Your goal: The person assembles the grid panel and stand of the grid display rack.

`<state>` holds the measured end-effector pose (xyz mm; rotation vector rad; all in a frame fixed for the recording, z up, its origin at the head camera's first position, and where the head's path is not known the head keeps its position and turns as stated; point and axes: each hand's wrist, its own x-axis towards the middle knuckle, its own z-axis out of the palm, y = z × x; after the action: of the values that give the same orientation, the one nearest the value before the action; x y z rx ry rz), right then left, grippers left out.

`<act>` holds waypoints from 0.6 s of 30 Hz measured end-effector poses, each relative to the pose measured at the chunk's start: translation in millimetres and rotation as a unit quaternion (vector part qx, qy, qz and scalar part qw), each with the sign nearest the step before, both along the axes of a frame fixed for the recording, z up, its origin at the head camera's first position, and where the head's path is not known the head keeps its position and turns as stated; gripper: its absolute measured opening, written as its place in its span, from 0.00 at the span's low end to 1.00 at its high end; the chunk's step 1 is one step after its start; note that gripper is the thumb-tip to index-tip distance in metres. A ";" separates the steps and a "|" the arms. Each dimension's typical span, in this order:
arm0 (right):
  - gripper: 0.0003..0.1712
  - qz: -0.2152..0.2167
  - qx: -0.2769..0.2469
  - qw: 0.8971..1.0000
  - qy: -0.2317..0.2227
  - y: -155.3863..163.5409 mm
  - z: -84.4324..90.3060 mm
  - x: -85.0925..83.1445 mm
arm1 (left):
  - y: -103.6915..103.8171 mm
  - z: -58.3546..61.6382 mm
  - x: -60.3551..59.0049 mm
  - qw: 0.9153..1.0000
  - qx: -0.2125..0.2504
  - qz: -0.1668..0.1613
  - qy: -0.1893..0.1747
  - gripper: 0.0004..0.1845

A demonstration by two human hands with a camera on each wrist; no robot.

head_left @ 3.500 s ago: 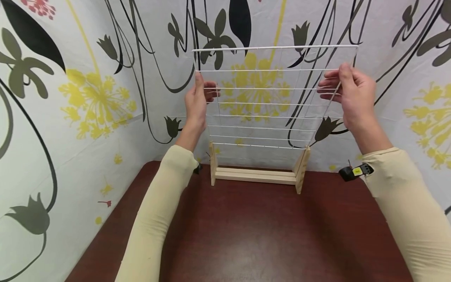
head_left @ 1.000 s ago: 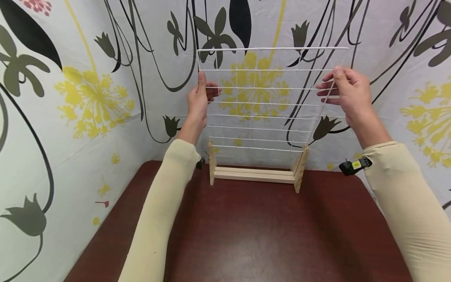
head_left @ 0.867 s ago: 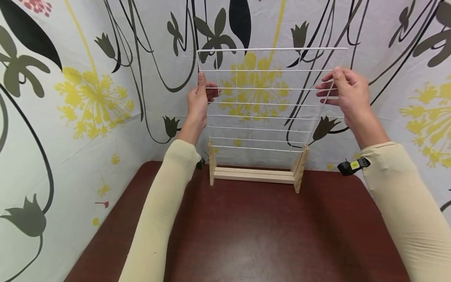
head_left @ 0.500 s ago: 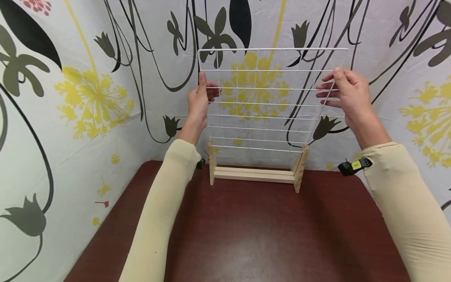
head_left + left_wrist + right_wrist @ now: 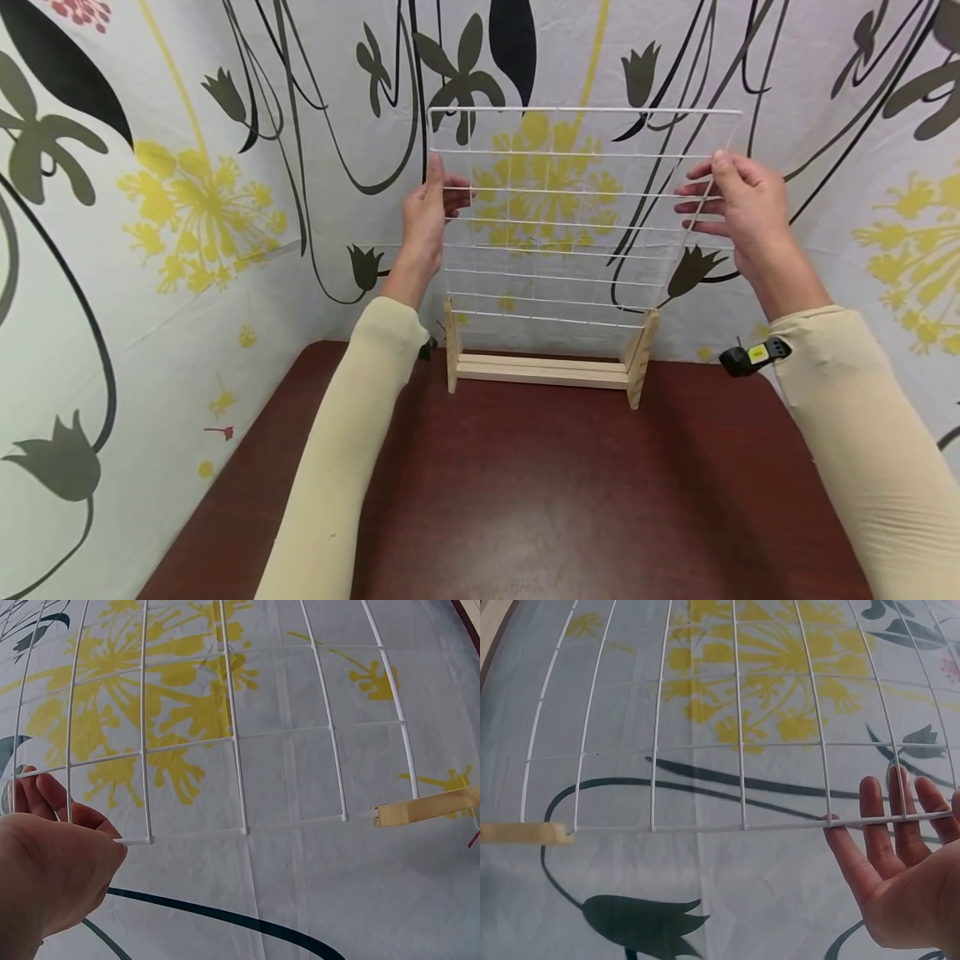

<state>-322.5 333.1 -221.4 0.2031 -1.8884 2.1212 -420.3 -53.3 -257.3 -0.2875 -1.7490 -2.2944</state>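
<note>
A white wire grid panel (image 5: 585, 110) stands upright above a pale wooden stand (image 5: 543, 377). Its lower end lies between the tops of the stand's two side posts; whether it sits in slots I cannot tell. My left hand (image 5: 425, 217) holds the panel's left side wire near the top, thumb in front and fingers behind. Opposite it, my right hand (image 5: 750, 196) pinches the right side wire between thumb and fingers, the other fingers spread behind the grid. In both wrist views, the side wire runs from the hand to the tip of a wooden post (image 5: 427, 808).
The stand rests near the back of a dark reddish-brown table (image 5: 510, 500). Flower-patterned fabric (image 5: 337, 125) hangs close behind it and along the left side. A black wrist camera (image 5: 753, 357) juts inward from the right sleeve.
Over the last few seconds both hands have come slightly closer together with the panel between them. The panel's top edge looks narrower and a little lower. The stand stays in place.
</note>
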 end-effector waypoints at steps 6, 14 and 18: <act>0.23 0.008 0.002 1.000 0.001 5.5 -6.2 -2.8 | 2.2 -4.3 -0.9 1.000 -0.011 0.002 0.002 0.32; 0.24 0.002 0.003 1.000 -0.001 5.2 -5.7 -6.0 | 2.2 -3.5 -3.9 1.000 -0.004 -0.005 0.009 0.33; 0.24 0.012 -0.006 1.000 -0.020 3.8 -3.2 -6.5 | 1.6 -5.3 -6.1 1.000 0.014 -0.007 0.012 0.31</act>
<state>-329.0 336.9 -224.6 0.1828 -1.9038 2.1689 -426.4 -51.7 -262.6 -0.3204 -1.7079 -2.3132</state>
